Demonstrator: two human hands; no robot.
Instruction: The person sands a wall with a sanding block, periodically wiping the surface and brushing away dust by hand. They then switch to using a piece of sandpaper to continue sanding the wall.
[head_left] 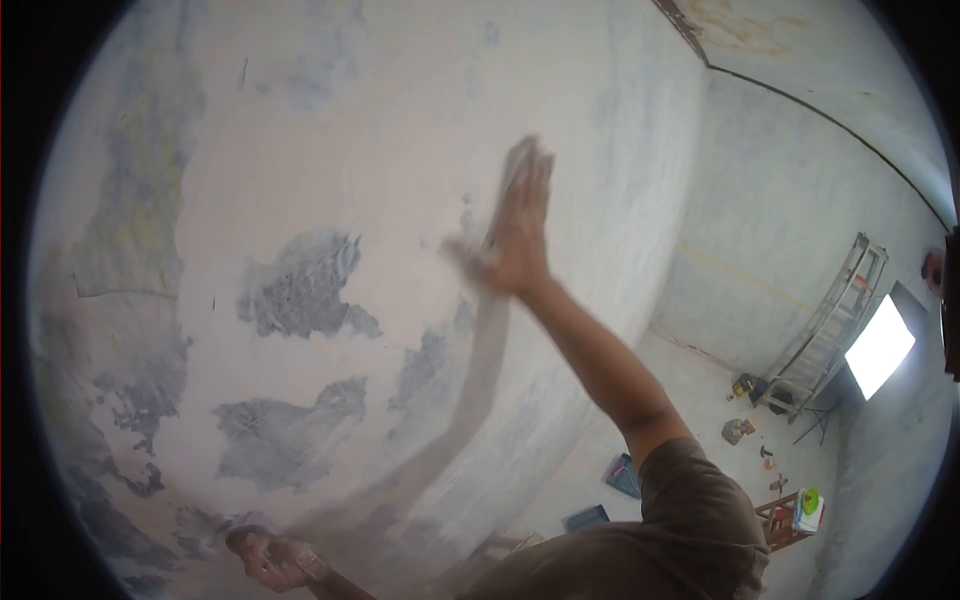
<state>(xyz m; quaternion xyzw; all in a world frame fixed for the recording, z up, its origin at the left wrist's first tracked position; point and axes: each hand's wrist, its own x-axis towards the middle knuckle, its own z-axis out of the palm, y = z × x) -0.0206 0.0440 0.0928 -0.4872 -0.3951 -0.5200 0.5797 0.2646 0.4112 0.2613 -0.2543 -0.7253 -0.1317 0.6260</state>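
Observation:
My right hand [518,235] is raised against the patchy plastered wall [380,120], its fingers stretched upward and its thumb spread to the side. It is slightly blurred, and its shadow falls beside it on the wall. Low at the left of the view, my left hand [280,562] is closed, with its fingers curled near the wall's lower part. What it holds, if anything, is too unclear to name. Grey bare patches [308,285] show in the pale coating left of my right hand.
A metal ladder [825,325] leans at the far right near a bright window [880,347]. On the floor [690,375] are a dark tray [624,476], another dark item [587,518] and a bag [738,431]. A wooden stool [785,525] bears a green object [811,501].

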